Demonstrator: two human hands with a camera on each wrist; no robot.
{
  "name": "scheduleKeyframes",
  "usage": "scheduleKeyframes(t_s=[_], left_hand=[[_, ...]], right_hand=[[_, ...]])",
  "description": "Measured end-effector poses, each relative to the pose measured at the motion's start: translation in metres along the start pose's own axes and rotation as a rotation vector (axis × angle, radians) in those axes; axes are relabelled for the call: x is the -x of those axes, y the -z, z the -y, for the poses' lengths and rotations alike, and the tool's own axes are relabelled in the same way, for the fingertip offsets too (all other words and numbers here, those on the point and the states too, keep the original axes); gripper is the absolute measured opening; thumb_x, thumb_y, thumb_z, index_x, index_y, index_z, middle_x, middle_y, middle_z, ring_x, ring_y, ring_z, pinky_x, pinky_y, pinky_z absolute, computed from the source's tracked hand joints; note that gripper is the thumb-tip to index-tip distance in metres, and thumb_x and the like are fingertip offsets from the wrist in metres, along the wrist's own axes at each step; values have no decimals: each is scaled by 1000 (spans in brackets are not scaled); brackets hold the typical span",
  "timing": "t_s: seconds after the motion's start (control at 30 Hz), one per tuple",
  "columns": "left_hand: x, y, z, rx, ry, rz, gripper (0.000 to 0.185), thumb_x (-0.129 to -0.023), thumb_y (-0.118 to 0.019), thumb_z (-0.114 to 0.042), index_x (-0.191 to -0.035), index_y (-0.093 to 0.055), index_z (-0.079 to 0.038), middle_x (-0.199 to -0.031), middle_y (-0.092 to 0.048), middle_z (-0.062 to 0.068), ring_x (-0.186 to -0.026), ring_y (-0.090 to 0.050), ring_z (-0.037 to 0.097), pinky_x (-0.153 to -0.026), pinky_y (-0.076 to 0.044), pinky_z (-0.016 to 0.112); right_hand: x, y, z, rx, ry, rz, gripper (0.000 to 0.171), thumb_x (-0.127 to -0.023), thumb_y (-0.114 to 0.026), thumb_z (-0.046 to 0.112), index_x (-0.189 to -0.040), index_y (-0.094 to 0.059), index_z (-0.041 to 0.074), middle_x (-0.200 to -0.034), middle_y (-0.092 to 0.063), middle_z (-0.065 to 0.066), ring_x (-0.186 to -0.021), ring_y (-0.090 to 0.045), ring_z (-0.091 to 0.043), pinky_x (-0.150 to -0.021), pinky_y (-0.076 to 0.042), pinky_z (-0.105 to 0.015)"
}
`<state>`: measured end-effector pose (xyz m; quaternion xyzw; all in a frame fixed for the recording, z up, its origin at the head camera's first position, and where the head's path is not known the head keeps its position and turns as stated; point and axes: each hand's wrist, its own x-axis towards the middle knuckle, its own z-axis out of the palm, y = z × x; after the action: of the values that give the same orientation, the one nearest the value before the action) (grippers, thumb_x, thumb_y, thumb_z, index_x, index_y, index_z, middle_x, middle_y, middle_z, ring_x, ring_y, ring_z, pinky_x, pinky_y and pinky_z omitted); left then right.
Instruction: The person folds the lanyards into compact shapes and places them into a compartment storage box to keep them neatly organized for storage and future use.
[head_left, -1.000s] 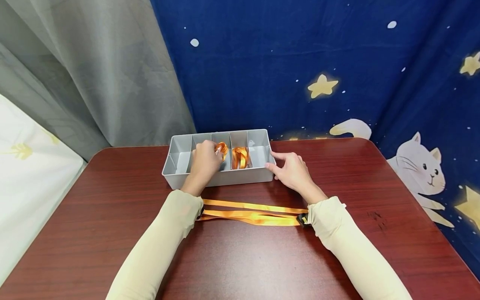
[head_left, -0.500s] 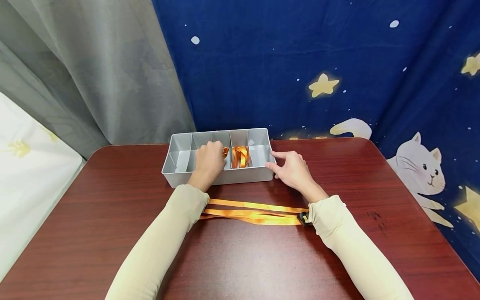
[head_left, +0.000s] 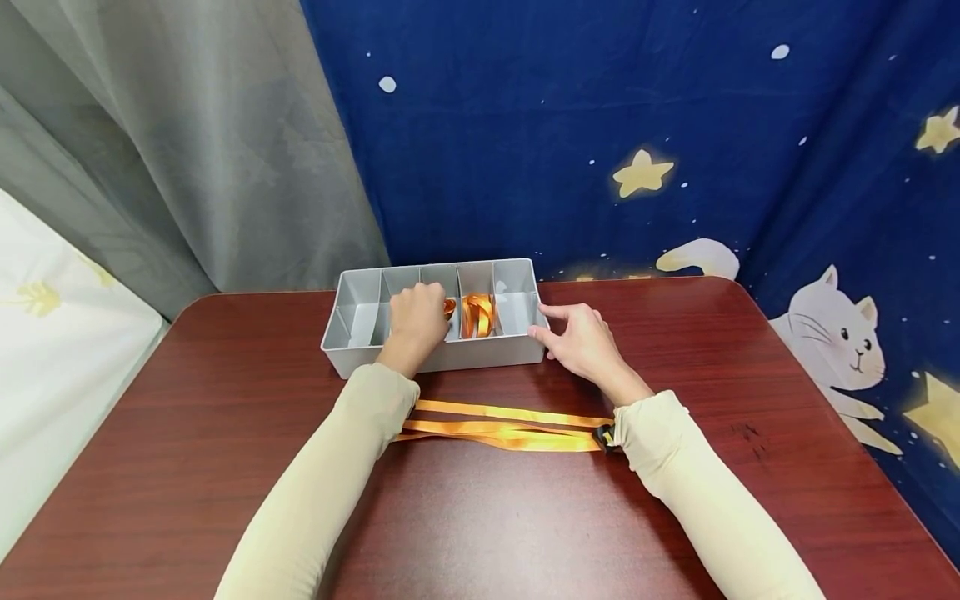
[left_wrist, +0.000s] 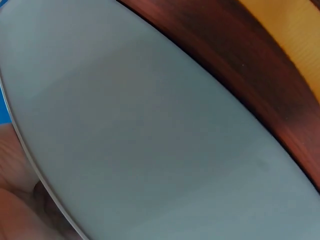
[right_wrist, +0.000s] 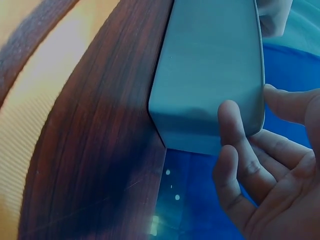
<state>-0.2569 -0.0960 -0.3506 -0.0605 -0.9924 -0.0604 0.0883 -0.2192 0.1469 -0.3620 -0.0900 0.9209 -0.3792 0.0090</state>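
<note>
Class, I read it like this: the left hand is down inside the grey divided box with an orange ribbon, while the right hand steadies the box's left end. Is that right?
One detail is wrong. The right hand steadies the right end of the grey divided box, not the left, as the head view shows. The left hand is indeed inside the box with the orange ribbon.

both arms wear long, close-fitting sleeves of pale cream fabric, plain and unmarked; the left sleeve [head_left: 322,475] runs from the near edge up to the wrist, where its cuff bunches a little; the right sleeve [head_left: 705,500] matches it, its cuff gathered in soft folds at the wrist; a small black piece [head_left: 603,437] with a yellowish mark sits against the right cuff; the left hand [head_left: 416,321] and right hand [head_left: 581,342] are bare, without gloves.
</note>
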Motion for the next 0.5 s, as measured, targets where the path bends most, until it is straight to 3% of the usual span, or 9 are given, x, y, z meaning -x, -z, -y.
scheduleKeyframes(t_s=[0.23, 0.5], left_hand=[[-3, -3, 0, -71, -21, 34, 11, -83, -73, -15, -87, -74, -5, -85, -71, 14, -82, -65, 35, -83, -48, 51], [-4, -4, 1, -69, -27, 41, 15, -83, -70, -18, -93, -73, -7, -99, -68, 18, -96, -59, 38, -88, -44, 54]], right_hand=[[-1, 0, 0, 3, 1, 4, 53, -93, -70, 36, -140, -58, 15, -65, -70, -12, -63, -71, -26, -64, -42, -37], [-1, 1, -1, -7, 5, 3, 53, -93, -71, 35, -140, -59, 14, -65, -69, -12, -63, -70, -27, -63, -41, -37]])
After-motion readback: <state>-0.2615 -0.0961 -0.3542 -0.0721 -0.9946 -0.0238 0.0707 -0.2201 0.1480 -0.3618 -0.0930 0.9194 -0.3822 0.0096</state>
